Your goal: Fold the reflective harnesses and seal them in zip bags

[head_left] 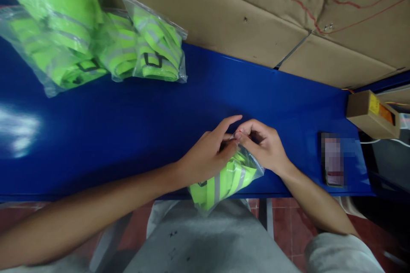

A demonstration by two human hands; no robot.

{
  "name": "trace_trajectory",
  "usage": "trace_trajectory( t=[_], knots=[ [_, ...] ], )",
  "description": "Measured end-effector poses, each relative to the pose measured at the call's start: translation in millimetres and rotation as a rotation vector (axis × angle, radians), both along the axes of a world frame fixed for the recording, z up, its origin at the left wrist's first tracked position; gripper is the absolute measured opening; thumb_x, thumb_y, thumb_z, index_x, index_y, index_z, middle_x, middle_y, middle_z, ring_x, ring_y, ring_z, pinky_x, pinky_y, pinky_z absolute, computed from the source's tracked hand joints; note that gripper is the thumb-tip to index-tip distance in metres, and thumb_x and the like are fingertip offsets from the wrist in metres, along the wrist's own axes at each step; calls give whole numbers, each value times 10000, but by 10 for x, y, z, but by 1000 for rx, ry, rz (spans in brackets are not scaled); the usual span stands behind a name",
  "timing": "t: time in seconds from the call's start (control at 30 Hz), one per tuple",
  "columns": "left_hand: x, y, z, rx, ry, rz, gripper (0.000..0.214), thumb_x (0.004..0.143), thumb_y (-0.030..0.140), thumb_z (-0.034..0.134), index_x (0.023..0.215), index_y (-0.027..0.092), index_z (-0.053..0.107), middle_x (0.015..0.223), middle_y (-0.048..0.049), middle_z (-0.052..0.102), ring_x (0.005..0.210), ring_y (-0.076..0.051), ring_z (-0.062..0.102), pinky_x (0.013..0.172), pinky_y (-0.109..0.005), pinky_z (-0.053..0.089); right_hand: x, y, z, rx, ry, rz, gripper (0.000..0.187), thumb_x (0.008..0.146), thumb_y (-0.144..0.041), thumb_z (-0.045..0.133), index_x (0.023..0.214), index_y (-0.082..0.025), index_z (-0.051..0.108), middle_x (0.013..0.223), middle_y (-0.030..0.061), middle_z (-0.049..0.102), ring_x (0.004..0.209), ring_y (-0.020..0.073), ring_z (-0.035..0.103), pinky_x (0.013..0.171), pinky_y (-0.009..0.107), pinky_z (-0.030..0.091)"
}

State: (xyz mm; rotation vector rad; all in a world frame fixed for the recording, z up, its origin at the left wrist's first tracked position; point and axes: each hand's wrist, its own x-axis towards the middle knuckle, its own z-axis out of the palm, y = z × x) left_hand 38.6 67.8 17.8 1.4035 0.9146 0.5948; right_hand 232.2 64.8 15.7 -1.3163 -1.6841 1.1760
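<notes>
In front of my body, a clear plastic bag (229,177) holds folded neon-green fabric with grey reflective strips. It hangs partly over the table's near edge. My left hand (209,151) grips its top edge, with the index finger stretched out past the bag. Thumb and fingers of my right hand (262,143) pinch the same edge close by, where a thin red line shows. Both hands are closed on the bag's opening, and the left fingertips are partly hidden.
Several similar bags (156,47) of green fabric are piled on the blue table (128,128) at the back left. Brown covered boxes (224,21) line the far side. A phone (333,160) lies on the right, near a small cardboard box (371,113).
</notes>
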Motion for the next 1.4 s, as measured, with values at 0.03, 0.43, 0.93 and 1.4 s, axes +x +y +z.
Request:
trace_trajectory(
  t=[0.03, 0.43, 0.93, 1.4],
  knots=[
    [-1, 1, -1, 1, 7, 6, 587, 1015, 437, 528, 1545, 219, 398, 801, -9, 732, 551, -130, 571, 494, -230, 378, 3, 2, -8, -6, 7, 4, 135, 967, -322, 681, 903, -204, 664, 750, -26, 636, 679, 107, 580, 636, 252, 451],
    [-31, 39, 1, 18, 39, 38, 541, 1026, 479, 528, 1499, 226, 461, 801, 8, 746, 522, -100, 549, 480, -217, 346, 50, 26, -19, -56, 75, 18, 172, 966, -377, 707, 1042, -224, 689, 881, -3, 711, 793, 128, 657, 743, 277, 510],
    [-81, 125, 60, 230, 52, 159, 175, 1005, 331, 593, 962, 189, 686, 843, 9, 736, 764, -122, 676, 684, -224, 474, 66, 0, 45, 45, -52, 42, 116, 988, -333, 669, 1013, -219, 674, 874, -1, 682, 797, 130, 633, 756, 285, 505],
    [-139, 166, 180, 224, -63, 218, 155, 935, 344, 714, 1009, 207, 712, 941, -22, 741, 848, -154, 691, 751, -271, 529, 117, -54, 226, 232, -131, 16, 44, 958, -231, 717, 923, -214, 695, 839, -2, 709, 732, 115, 644, 652, 256, 498]
  ],
)
